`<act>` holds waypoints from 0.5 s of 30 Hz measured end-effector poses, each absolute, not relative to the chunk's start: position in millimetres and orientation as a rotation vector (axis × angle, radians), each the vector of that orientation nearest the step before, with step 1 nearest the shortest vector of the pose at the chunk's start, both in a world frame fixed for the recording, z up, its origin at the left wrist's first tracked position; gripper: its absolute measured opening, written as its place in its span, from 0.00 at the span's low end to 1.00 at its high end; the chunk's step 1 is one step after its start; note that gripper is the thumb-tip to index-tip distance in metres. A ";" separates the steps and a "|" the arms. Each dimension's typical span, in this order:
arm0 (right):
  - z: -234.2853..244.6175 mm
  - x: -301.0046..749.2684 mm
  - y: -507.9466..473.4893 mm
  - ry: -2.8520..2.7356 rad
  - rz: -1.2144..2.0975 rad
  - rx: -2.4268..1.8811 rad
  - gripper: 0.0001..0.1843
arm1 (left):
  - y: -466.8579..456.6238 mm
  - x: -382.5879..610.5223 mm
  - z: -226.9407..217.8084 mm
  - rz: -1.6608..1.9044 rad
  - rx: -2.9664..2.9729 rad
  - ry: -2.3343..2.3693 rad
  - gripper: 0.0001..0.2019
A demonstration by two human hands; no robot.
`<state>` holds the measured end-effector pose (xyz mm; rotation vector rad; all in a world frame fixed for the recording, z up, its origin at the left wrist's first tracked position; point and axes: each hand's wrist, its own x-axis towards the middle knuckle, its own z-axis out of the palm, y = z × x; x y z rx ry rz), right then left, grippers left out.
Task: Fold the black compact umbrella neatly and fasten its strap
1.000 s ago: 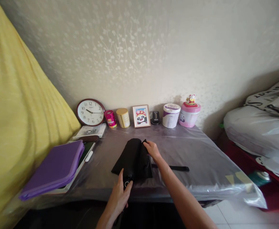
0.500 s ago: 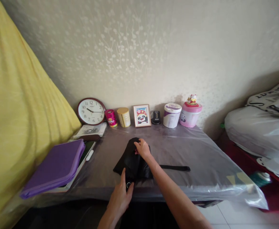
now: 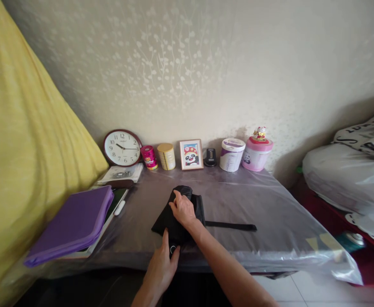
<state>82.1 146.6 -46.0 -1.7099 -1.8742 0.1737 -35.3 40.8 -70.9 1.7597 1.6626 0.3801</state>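
A folded black umbrella (image 3: 170,217) lies on the plastic-covered table (image 3: 264,204), its canopy cloth bunched toward the wall. My left hand (image 3: 161,266) grips the handle end with the round button at the near table edge. My right hand (image 3: 182,209) lies on top of the canopy, fingers curled over a fold of the cloth. A black strap (image 3: 232,226) trails from the umbrella to the right along the table.
Along the wall stand a clock (image 3: 122,148), two small tins (image 3: 157,157), a panda picture frame (image 3: 191,154), a white tub (image 3: 231,154) and a pink tub (image 3: 256,153). A purple folder (image 3: 71,224) lies left. A yellow curtain (image 3: 20,162) hangs left; bagged bedding (image 3: 347,175) right.
My right hand has moved from the right edge of the canopy leftward across its top, folding the cloth over. The left hand stays on the handle.
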 end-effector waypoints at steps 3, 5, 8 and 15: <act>-51.3 80.4 134.4 -1.973 0.060 -1.555 0.12 | 40.1 -35.3 -70.3 0.398 1.790 1.658 0.32; -53.0 79.2 127.9 -2.027 0.046 -1.492 0.09 | 39.2 -34.8 -69.1 0.376 1.780 1.671 0.32; -54.0 76.8 120.5 -2.085 0.065 -1.422 0.11 | 37.5 -33.1 -68.1 0.429 1.761 1.700 0.33; -55.4 74.3 111.8 -2.096 0.139 -1.336 0.10 | 35.1 -30.0 -69.3 0.606 1.790 1.686 0.37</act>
